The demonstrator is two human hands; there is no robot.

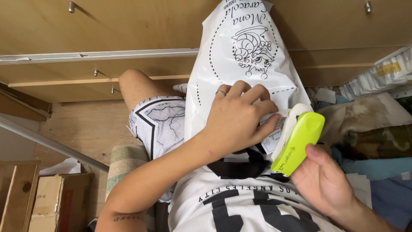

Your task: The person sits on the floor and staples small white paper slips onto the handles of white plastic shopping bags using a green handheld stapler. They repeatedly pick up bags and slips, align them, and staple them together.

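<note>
White plastic mailer bag (240, 64) lay across the person's lap, printed with a black cartoon and dashed lines. Left hand (238, 118) pressed flat on it, fingers pinning a paper label (274, 136) at its edge. Right hand (324, 180) gripped a lime-green stapler (298, 141) — nose at that edge. Bag looked thin, limp, slippery — best held at the folded edge, flattened against the thigh.

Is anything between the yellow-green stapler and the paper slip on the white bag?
Nothing visible. The right hand holds the stapler with its front end already at the paper slip, which the left hand presses onto the white bag.
</note>
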